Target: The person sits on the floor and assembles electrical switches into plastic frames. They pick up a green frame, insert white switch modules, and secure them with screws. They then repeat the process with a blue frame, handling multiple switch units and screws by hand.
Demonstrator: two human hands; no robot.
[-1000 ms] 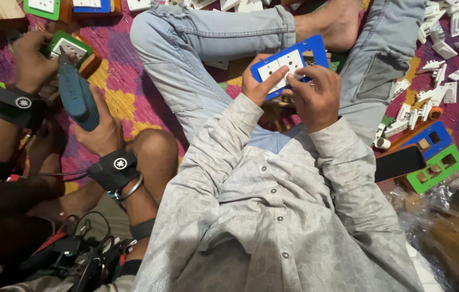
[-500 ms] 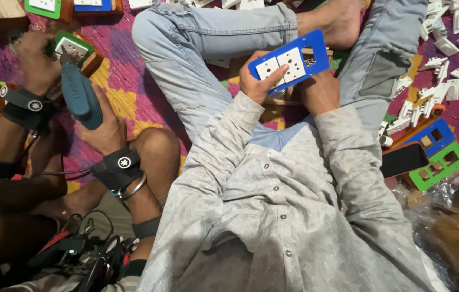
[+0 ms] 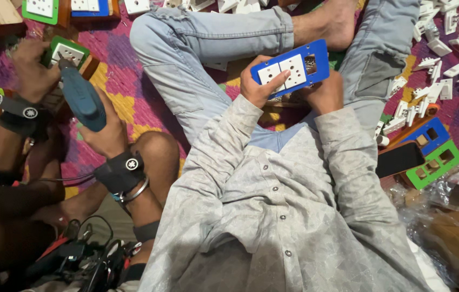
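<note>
Slipping off the plate's face, my right hand (image 3: 321,94) now sits beneath the blue switch plate (image 3: 290,69), which has lifted a little toward twelve o'clock above my lap, between my knees. My left hand (image 3: 259,86) pinches its nine o'clock edge, with the thumb pressed flat on the front beside the two white socket modules (image 3: 283,73) and the fingers curled behind. My right hand props the five o'clock corner from below. Its fingers are hidden by the plate, so I cannot tell how they lie.

I judge the plate light, stiff and smooth, a hard plastic that could slide under a loose thumb. The rim is the safe place to hold, clear of the empty cutout (image 3: 310,64) at three o'clock, where the frame looks thin.

At four o'clock a black phone (image 3: 400,158) lies by a blue frame (image 3: 430,138) and a green frame (image 3: 438,162). Loose white modules (image 3: 457,32) are scattered at two o'clock. At nine o'clock a co-worker's hands hold a teal power screwdriver (image 3: 80,100) to a green-framed switch plate (image 3: 67,53).
</note>
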